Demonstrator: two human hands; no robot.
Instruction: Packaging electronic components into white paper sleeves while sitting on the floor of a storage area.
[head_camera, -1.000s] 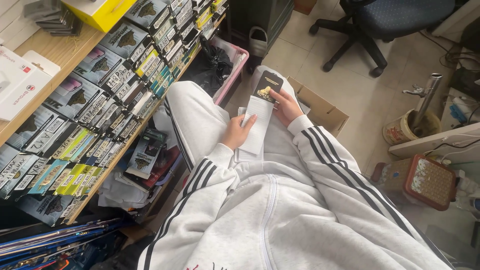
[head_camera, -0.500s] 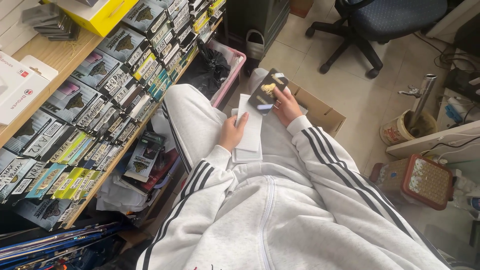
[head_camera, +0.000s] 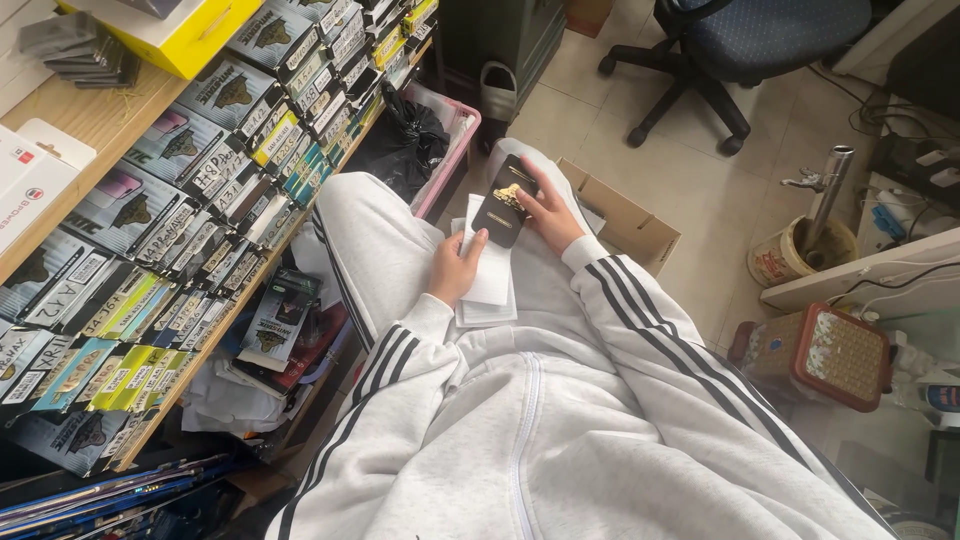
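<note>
Right hand (head_camera: 548, 212) holds one black packet (head_camera: 505, 203); left hand (head_camera: 457, 268) holds white packets (head_camera: 489, 285).

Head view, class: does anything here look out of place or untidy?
Yes. Below the shelf of packaged items, loose packets and papers lie in a slumped heap on the floor. The right hand and left hand hold a black card tidily.
</note>
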